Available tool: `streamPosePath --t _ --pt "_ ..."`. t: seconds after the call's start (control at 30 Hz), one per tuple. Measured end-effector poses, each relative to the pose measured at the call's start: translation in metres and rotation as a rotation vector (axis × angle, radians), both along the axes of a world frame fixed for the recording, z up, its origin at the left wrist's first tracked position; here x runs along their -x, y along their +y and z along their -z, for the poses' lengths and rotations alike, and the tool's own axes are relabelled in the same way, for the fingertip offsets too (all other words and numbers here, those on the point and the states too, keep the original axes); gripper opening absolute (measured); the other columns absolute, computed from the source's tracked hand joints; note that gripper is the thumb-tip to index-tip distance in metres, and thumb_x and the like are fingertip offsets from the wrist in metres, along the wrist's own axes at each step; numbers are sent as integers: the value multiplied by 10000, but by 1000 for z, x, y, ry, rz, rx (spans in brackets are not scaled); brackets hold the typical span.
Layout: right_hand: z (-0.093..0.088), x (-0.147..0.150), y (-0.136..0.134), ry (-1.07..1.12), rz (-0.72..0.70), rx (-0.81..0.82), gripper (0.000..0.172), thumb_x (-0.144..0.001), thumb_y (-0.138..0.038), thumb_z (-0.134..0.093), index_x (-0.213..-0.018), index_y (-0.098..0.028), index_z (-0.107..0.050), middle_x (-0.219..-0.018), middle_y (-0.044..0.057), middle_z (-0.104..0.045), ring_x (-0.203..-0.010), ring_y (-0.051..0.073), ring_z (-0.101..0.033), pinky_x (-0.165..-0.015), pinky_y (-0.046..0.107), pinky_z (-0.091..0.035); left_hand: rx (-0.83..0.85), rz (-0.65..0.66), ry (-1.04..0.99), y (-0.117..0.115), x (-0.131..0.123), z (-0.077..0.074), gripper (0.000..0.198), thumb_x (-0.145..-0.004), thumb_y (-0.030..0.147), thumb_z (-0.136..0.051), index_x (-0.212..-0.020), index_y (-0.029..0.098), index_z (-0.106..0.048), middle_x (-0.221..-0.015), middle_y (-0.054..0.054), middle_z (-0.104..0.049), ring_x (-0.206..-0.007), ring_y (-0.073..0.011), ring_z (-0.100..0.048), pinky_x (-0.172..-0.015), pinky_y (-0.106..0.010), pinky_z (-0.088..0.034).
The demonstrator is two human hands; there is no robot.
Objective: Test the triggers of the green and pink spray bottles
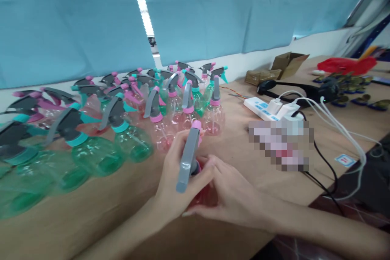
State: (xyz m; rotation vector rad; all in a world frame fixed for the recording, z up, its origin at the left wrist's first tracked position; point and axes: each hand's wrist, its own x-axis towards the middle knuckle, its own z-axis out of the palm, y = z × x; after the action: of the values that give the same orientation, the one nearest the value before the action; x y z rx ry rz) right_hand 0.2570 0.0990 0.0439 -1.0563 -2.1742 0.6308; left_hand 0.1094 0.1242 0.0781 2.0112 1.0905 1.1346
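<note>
A pink spray bottle (188, 158) with a grey trigger and pink nozzle stands upright between my hands at the front of the table. My left hand (173, 183) is closed around its neck and head. Lower down, my right hand (228, 195) wraps the bottle's body, its fingers meeting the left ones. Much of the bottle is hidden by my hands. Just beyond it stand several pink spray bottles (213, 115). To the left are several green spray bottles (99, 154) with turquoise collars.
More spray bottles crowd the back left by the wall. A white power strip (262, 107) with plugged-in chargers, a blurred-out item (278, 146), a black headset-like device (292, 89), an open cardboard box (288, 65) and a red bag (345, 66) lie to the right. Cables hang over the table's right edge.
</note>
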Motion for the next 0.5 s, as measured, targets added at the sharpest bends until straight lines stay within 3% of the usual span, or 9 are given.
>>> streamPosePath --t 0.1,0.2,0.33,0.5 --pt "2 -20 -2 8 18 1 605 -745 -464 -706 -1245 -216 -472 -1135 92 -588 -1041 268 -562 -907 432 -462 -10 114 -4 4 -20 -1 474 -775 265 -631 -1211 274 -448 -1107 -23 -576 -769 -150 -607 -708 -304 -549" --pt "0 -44 -1 -14 60 -6 612 -738 -411 -700 -1254 -210 -441 -1108 92 -590 -1006 268 -571 -863 430 -483 -35 167 20 7 -37 6 649 -731 253 -676 -1301 277 -366 -1289 -58 -502 -1076 -238 -569 -942 -413 -489" --pt "-4 -79 5 -102 109 -23 541 -785 -365 -661 -1248 -208 -429 -1132 103 -585 -1034 277 -576 -879 431 -480 35 213 51 7 -46 27 742 -727 238 -652 -1366 234 -276 -1386 -121 -424 -1272 -318 -437 -1065 -543 -367" --pt "-6 -116 26 -149 256 46 623 -785 -542 -648 -1243 -200 -400 -1153 130 -600 -990 310 -624 -811 443 -509 61 220 203 -1 -30 56 633 -793 203 -587 -1349 259 -288 -1378 -107 -407 -1293 -281 -425 -1083 -526 -370"
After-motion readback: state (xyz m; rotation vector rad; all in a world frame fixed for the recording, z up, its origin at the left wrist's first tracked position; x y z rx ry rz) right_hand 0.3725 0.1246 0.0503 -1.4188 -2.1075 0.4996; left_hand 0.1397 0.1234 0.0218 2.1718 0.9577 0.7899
